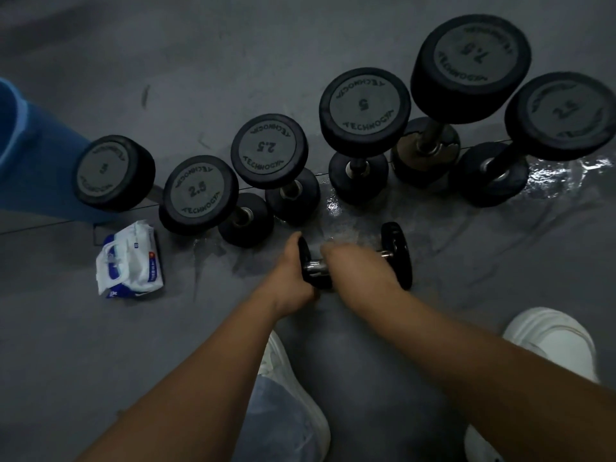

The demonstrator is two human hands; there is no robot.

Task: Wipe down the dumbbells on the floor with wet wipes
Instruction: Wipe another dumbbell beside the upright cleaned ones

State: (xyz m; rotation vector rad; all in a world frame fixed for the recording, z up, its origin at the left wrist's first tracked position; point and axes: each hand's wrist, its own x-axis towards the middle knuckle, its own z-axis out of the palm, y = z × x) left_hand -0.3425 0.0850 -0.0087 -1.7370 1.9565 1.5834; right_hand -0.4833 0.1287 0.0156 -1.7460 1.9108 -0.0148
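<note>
In the head view, a small dumbbell [395,251] lay on its side on the grey floor [500,261], just in front of a row of bigger ones. The left hand [293,280] gripped its left end plate, with the thumb over the top edge and the fingers curled under. The right hand [350,261] sat over the chrome handle between the two plates, but it was blurred. I could not tell whether it was gripping the bar or holding anything.

Behind it, six black dumbbells stood on end in a loose line that rose toward the right: one marked 5 [115,173], two marked 2.5 [200,191] [268,150], another 5 [363,105], a 7.5 [470,58], and a last one [563,111] whose number was too smeared to read.

A white and blue pack of wet wipes [130,261] lay on the floor to the left, well apart from the hands. A blue object [33,155] stood at the far left edge. Wet patches [560,175] shone on the floor beside the rightmost dumbbells. White shoes [550,341] and a denim leg [273,421] showed at the bottom.
</note>
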